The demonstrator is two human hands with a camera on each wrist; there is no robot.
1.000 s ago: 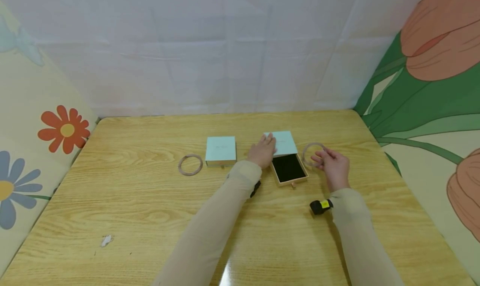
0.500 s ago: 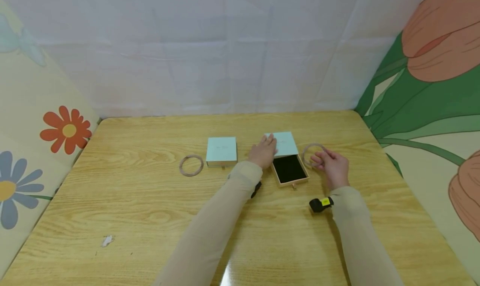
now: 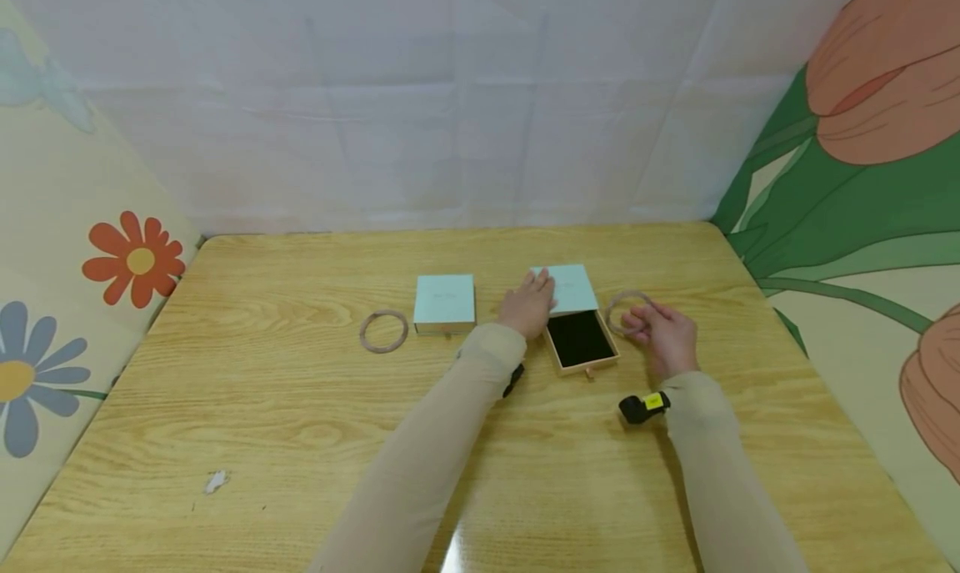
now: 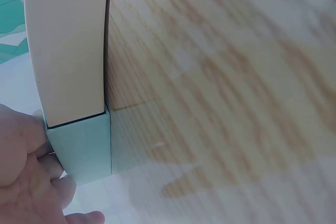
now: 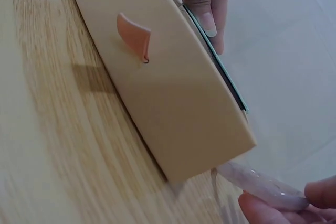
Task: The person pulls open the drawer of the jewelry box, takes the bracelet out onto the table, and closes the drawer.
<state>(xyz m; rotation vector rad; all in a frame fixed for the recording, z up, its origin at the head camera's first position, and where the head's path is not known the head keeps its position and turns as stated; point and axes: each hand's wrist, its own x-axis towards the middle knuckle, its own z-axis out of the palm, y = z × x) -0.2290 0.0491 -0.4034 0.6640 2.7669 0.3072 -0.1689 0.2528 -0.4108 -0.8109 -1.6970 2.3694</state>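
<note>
My left hand (image 3: 527, 306) rests on the top of a pale turquoise box (image 3: 576, 289), its fingers lying over the near left part. The box's drawer (image 3: 600, 364) is pulled out toward me and shows a black lining with nothing on it. In the right wrist view the drawer's plain front carries a small pinkish pull tab (image 5: 134, 36). Just right of the box, my right hand (image 3: 667, 338) pinches a pale, translucent bangle (image 5: 262, 186) between thumb and fingers. The bangle is tilted up close to the drawer's corner; my fingers hide part of it.
A second turquoise box (image 3: 444, 299), drawer closed, stands left of my left hand. Another bangle (image 3: 384, 350) lies flat on the wooden table (image 3: 300, 406) to its left. A white worn patch (image 3: 216, 481) marks the table's front left. A white cloth (image 3: 450, 139) hangs behind.
Hardly anything differs. The view shifts slightly; both hands keep their places, and the bangle in my right hand tilts a little.
</note>
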